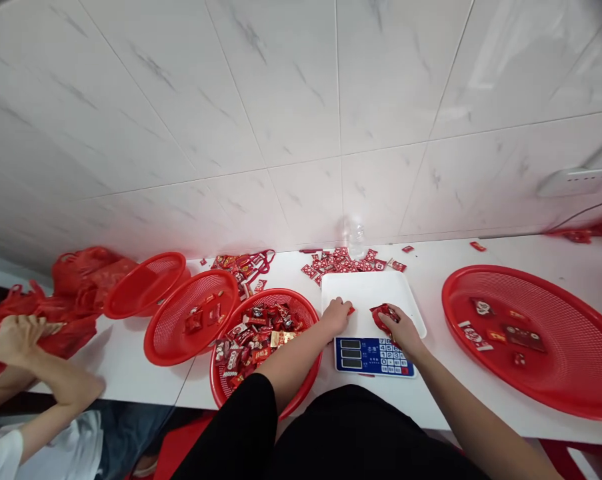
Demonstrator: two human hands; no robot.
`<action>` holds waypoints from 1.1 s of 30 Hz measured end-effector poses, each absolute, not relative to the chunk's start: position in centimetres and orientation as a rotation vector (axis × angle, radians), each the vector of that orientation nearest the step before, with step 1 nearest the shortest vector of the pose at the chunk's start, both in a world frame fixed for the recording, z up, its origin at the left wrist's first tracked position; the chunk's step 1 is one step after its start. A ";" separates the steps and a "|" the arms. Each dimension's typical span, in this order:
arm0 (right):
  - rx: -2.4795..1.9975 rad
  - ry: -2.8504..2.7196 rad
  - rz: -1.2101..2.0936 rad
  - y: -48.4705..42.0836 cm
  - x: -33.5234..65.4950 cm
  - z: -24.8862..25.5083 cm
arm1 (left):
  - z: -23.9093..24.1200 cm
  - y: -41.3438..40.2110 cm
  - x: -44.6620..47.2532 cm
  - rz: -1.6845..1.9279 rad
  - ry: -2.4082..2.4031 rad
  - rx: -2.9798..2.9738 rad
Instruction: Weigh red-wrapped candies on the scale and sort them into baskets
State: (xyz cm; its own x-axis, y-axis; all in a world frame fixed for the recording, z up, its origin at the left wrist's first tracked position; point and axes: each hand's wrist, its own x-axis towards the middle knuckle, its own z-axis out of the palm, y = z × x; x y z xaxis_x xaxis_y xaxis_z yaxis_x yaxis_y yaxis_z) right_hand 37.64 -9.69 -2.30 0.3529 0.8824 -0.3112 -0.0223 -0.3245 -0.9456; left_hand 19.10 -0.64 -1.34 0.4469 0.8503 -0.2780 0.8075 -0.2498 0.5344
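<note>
My left hand (pixel 337 316) is over the left part of the white weighing tray (pixel 365 288), its fingers closed on a small red packet (pixel 351 311) that mostly hides behind them. On the tray's right side, my right hand (pixel 401 329) grips a bunch of red candy wrappers (pixel 381 316). The scale's blue panel (pixel 373 356), with dark displays and number keys, faces me just below both hands. Under my left forearm stands a red mesh basket (pixel 301 303) heaped with red and gold wrapped sweets (pixel 258 330).
Small red packets (pixel 338 260) lie scattered behind the scale beside a clear bottle (pixel 355 240). A wide red basket (pixel 468 280) sits to the right, holding a few wrapped pieces. Two red baskets (pixel 155 333) and red bags (pixel 88 277) occupy the left, near another person's hand (pixel 15 337).
</note>
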 end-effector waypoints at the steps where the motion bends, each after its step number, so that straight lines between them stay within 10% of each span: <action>1: -1.540 -0.658 1.230 -10.3 37.2 -2.1 | -1.3 -0.5 18.9 0.119 1.407 2.003; 33: -1.045 -0.437 1.848 -14.3 30.7 3.2 | 3.3 -7.8 15.0 0.694 0.938 0.669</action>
